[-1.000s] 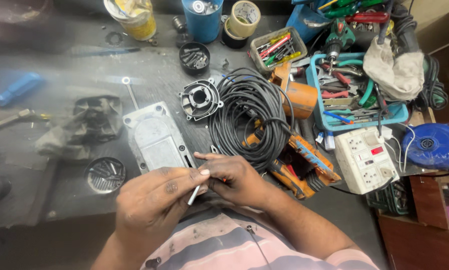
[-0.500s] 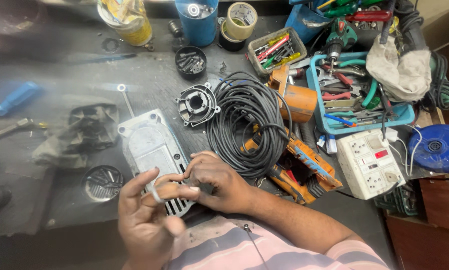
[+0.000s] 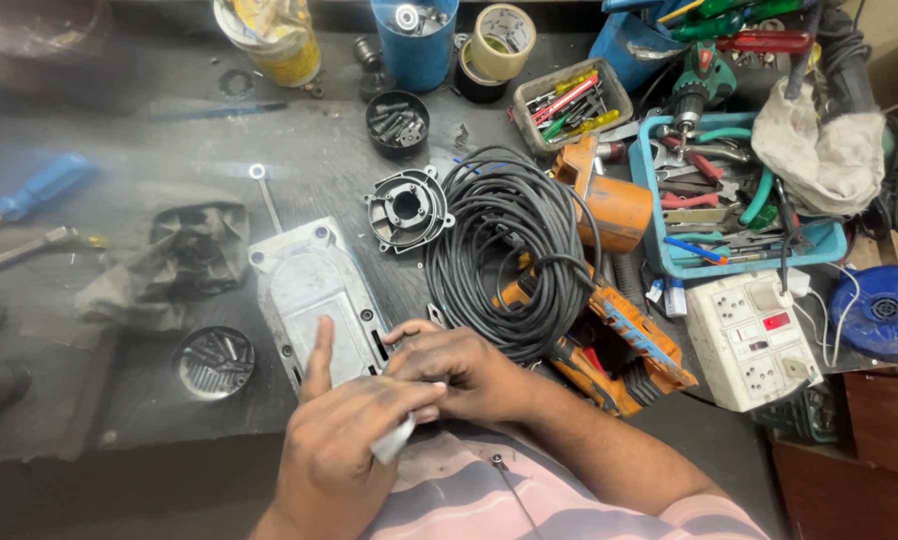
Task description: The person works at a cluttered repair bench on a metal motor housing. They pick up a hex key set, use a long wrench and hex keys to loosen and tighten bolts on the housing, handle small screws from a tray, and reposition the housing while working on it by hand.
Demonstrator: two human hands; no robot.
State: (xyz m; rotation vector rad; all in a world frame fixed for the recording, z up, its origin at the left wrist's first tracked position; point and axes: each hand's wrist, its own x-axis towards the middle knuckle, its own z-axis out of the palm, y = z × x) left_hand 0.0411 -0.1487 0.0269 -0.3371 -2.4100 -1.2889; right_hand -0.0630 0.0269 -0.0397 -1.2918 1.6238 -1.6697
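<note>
Left hand [image 3: 344, 450]: thumb and fingers pinched on a small white piece [image 3: 394, 440], forefinger raised apart. Right hand [image 3: 459, 365]: fingers curled together over the same piece; whether they grip it cannot be told. Both hands overlap the near end of a grey metal housing [image 3: 314, 290]. A coiled black cable [image 3: 509, 250] lies just beside the right hand.

I'm looking down on a repair workshop bench: the dark worktop [image 3: 299, 150] is scuffed and crowded with tools. A blue tray [image 3: 669, 262] of pliers and cutters, a small bin of screwdrivers [image 3: 569, 105], round dishes of screws [image 3: 214, 362], a coil of black cable [image 3: 514, 250], an orange power tool [image 3: 619, 345] and a white socket board [image 3: 754, 338] lie around a dismantled grey metal housing [image 3: 314, 300].
</note>
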